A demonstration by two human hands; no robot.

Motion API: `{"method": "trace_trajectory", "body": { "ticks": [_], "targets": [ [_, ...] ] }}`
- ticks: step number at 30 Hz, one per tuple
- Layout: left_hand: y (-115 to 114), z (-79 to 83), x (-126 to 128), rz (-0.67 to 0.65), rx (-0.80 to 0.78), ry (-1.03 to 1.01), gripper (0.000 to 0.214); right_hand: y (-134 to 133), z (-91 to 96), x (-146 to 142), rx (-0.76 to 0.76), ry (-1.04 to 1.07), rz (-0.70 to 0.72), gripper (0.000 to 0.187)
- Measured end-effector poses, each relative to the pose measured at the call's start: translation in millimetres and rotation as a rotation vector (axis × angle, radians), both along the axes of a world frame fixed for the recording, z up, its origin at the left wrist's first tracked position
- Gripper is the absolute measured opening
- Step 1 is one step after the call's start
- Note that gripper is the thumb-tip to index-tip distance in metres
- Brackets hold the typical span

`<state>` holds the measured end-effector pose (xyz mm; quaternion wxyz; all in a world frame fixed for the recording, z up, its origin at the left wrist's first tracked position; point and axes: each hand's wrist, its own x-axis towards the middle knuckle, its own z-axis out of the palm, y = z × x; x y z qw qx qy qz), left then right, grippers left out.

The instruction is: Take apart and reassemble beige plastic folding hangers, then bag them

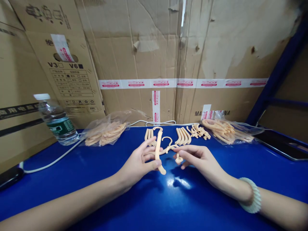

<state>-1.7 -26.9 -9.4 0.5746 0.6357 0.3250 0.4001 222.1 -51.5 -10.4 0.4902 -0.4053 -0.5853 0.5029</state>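
Grip left (137, 161) holds curved rod (158, 149); grip right (204, 157), small piece (178, 159); tabletop (158, 205) spreads between forearms (74, 202).

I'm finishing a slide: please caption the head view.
Left hand holding a curved peach hanger arm, right hand a small peach hanger part, above a blue tabletop.

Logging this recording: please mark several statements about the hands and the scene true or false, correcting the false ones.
1. The left hand holds a curved, cream-coloured plastic rod. True.
2. The right hand is holding nothing. False: it pinches a small cream-coloured plastic fitting.
3. A pale green ridged wristband is on the left wrist. False: it is on the right one.
4. A clear plastic water bottle with a white cap stands on the blue tabletop. True.
5. White tape with red print runs across the brown cardboard behind the tabletop. True.
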Motion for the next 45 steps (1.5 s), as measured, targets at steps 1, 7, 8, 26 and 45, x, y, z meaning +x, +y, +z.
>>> {"method": "trace_trajectory", "body": {
  "ticks": [1, 7, 8, 26, 45],
  "targets": [
    [-1.7, -1.0, 1.2, -0.024, -0.030, 0.004, 0.064, 0.1, -0.3, -1.0, -0.004, -0.009, -0.001, 0.038],
    [-8.6, -4.1, 6.6, -0.043, 0.034, 0.018, 0.025, 2.0, -1.9, -3.8, -0.099, 0.012, 0.042, 0.041],
    [-9.2, -4.5, 7.1, -0.050, 0.034, 0.016, 0.025, 2.6, -2.4, -3.5, -0.104, 0.008, 0.046, 0.042],
    [-9.4, -6.1, 6.6, 0.049, 0.072, 0.088, 0.028, 5.9, -13.0, 0.0, -0.095, 0.054, 0.195, 0.024],
    [-19.8, -2.8, 6.0, 0.004, 0.353, 0.181, 0.023, -1.0, -5.5, -5.3, -0.299, 0.075, 0.251, 0.033]
  ]
}}
